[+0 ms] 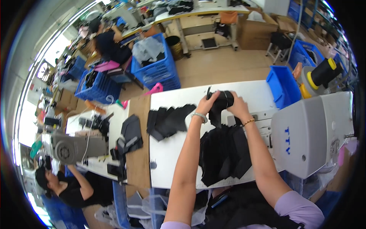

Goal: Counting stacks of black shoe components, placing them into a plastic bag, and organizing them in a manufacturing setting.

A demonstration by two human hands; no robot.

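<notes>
Over the far part of a white sewing table [167, 168], my left hand [207, 103] and my right hand [238, 106] hold a bundle of black cut fabric pieces [221, 102] between them. A thin pale line, perhaps a tie, crosses the bundle. Fingers of both hands wrap its sides, and part of it hangs down toward the table. Below my hands lies a fanned stack of black fabric pieces [223, 152]. Another spread row of black pieces [167, 121] is to the left. The grey sewing machine head [305, 133] stands just right of my right hand.
A blue bin [283, 87] and a black thread cone [324, 72] are at the far right. Left of a brown board [138, 160], a co-worker [72, 187] sits by another machine [72, 147]. Blue crates [158, 68] stand on the floor ahead; another person [108, 45] works beyond.
</notes>
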